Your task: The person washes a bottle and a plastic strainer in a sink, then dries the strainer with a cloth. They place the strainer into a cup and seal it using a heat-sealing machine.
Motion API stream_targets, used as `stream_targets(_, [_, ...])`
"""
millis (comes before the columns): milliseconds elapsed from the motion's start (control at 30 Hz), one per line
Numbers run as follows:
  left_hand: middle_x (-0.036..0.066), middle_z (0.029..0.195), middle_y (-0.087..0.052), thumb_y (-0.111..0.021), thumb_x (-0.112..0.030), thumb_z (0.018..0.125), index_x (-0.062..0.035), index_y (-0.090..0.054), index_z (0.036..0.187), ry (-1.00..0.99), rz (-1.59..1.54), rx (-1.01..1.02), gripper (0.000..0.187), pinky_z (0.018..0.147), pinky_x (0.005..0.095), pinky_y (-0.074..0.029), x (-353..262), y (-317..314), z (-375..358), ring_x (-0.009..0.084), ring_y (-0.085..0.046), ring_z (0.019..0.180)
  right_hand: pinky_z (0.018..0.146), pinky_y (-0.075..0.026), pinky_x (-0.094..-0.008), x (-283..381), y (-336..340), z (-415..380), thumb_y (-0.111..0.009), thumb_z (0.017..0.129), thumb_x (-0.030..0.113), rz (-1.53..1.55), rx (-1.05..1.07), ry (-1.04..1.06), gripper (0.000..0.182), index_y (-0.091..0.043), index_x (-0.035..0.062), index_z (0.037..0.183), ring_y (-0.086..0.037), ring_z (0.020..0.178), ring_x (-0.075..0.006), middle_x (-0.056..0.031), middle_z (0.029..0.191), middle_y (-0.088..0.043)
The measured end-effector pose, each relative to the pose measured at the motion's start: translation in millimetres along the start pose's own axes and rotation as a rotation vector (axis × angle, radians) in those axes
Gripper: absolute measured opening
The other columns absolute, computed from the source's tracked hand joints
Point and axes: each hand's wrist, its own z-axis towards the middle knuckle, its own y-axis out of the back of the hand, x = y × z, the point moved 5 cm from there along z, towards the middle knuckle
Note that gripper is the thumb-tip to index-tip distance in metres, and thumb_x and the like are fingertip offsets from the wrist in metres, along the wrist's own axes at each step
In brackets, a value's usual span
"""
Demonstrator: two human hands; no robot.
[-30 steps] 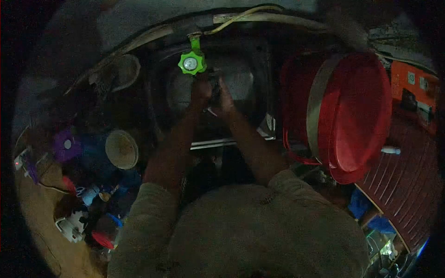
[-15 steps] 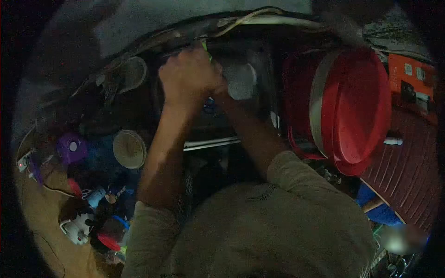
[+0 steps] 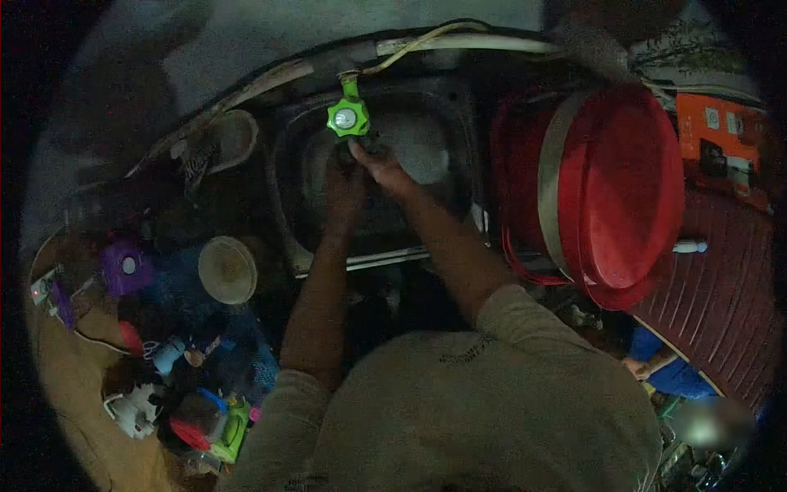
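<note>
A green tap (image 3: 348,120) with a star-shaped knob and a pale round centre juts out over a dark metal sink (image 3: 287,184). Both of my hands are close together just below its knob, inside the sink's outline. My left hand (image 3: 345,176) is in shadow, with its fingers hidden beneath the tap. Beside it, my right hand (image 3: 382,168) reaches in from the right, its thumb stretched towards the tap's underside and its other fingers mostly out of sight. I cannot tell whether anything is between the hands.
A large red tub (image 3: 627,193) stands right of the sink, before a maroon ridged surface (image 3: 721,287). To the left are a round pale lid (image 3: 227,270) and a purple item (image 3: 128,264). A white appliance (image 3: 134,407) is lower left. Another person's arm (image 3: 656,362) shows at right.
My left hand has come off the tap's knob and dropped below it, uncovering the green knob. My right hand, earlier hidden behind the left, now shows under the tap.
</note>
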Motion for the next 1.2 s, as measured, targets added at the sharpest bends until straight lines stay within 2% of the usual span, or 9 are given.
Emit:
stream_targets(133, [0.017,0.113,-0.066,-0.057,-0.031,0.097,0.0012,-0.062,0.109,0.403,-0.436,0.097,0.035,0.08,0.0429,-0.054,89,-72,23,0.0289,-0.066,0.101,0.112,-0.035,-0.0454,-46,36,3,-0.052,0.096,0.057,-0.107,0.011,-0.163,0.074,-0.041,0.0025,0.146,-0.043,0.133,-0.0358,-0.0189,0.146,-0.045])
stream_targets(233, [0.014,0.113,-0.067,-0.061,-0.035,0.095,-0.0041,-0.06,0.118,-0.255,0.604,0.366,0.039,0.087,0.0433,-0.053,71,-94,51,0.031,-0.066,0.104,0.109,-0.038,-0.0466,-84,80,11,-0.054,0.094,0.059,0.012,-0.03,-0.219,0.082,-0.035,0.0,0.148,-0.042,0.135,-0.0372,-0.0197,0.148,-0.042])
stream_targets(333, [0.012,0.113,-0.067,-0.063,-0.034,0.093,-0.0065,-0.062,0.118,0.332,0.541,0.771,0.036,0.087,0.0468,-0.052,73,-90,56,0.0318,-0.065,0.102,0.107,-0.038,-0.0496,-36,92,-35,-0.065,0.09,0.045,0.099,-0.398,-0.306,0.077,-0.04,-0.0023,0.145,-0.045,0.132,-0.0392,-0.0243,0.146,-0.044])
stream_targets(467, [0.012,0.105,-0.068,-0.059,-0.031,0.096,-0.0055,-0.065,0.11,-0.378,0.68,0.169,0.03,0.083,0.0483,-0.051,190,-156,65,0.0307,-0.065,0.095,0.102,-0.041,-0.0502,-32,108,-35,-0.067,0.089,0.042,0.031,-0.465,-0.338,0.065,-0.052,-0.0019,0.134,-0.051,0.124,-0.0388,-0.0229,0.138,-0.051])
stream_targets(633, [0.016,0.11,-0.067,-0.059,-0.033,0.096,-0.0072,-0.062,0.122,-0.04,0.122,0.326,0.036,0.092,0.0465,-0.05,145,-94,85,0.0325,-0.063,0.107,0.097,-0.043,-0.0462,-55,118,-18,-0.066,0.09,0.039,0.361,-0.25,-0.008,0.053,-0.059,-0.0005,0.124,-0.057,0.114,-0.0336,-0.0211,0.128,-0.058])
stream_targets(933, [0.019,0.121,-0.064,-0.058,-0.041,0.095,-0.0035,-0.058,0.127,-0.173,0.336,0.215,0.049,0.096,0.0489,-0.047,123,-36,71,0.0359,-0.059,0.115,0.069,-0.059,-0.0325,-91,113,31,-0.071,0.081,0.02,0.107,0.035,-0.252,0.035,-0.062,-0.0018,0.108,-0.066,0.097,-0.0209,-0.0105,0.1,-0.067])
stream_targets(1033, [0.021,0.124,-0.062,-0.06,-0.038,0.094,-0.003,-0.055,0.131,-0.15,0.677,0.155,0.052,0.096,0.0486,-0.047,49,-27,30,0.0363,-0.06,0.114,0.078,-0.058,-0.03,-49,74,15,-0.071,0.081,0.018,0.551,0.283,-0.201,0.031,-0.063,-0.0006,0.104,-0.066,0.094,-0.0204,-0.007,0.093,-0.069])
stream_targets(1100, [0.022,0.122,-0.063,-0.062,-0.029,0.093,-0.0036,-0.05,0.137,-0.037,-0.228,0.285,0.052,0.093,0.0454,-0.05,34,-29,17,0.0369,-0.062,0.11,0.09,-0.053,-0.0374,-41,59,18,-0.071,0.081,0.016,0.704,0.368,-0.119,0.035,-0.064,-0.0006,0.11,-0.065,0.099,-0.0214,-0.0121,0.103,-0.068])
stream_targets(1200, [0.022,0.113,-0.066,-0.062,-0.021,0.091,-0.0024,-0.056,0.131,0.061,-0.194,0.42,0.045,0.09,0.0427,-0.052,49,-42,25,0.0349,-0.066,0.102,0.096,-0.05,-0.0398,-14,55,5,-0.072,0.082,0.018,0.335,0.092,-0.235,0.042,-0.062,-0.0006,0.118,-0.063,0.105,-0.0238,-0.0161,0.112,-0.065])
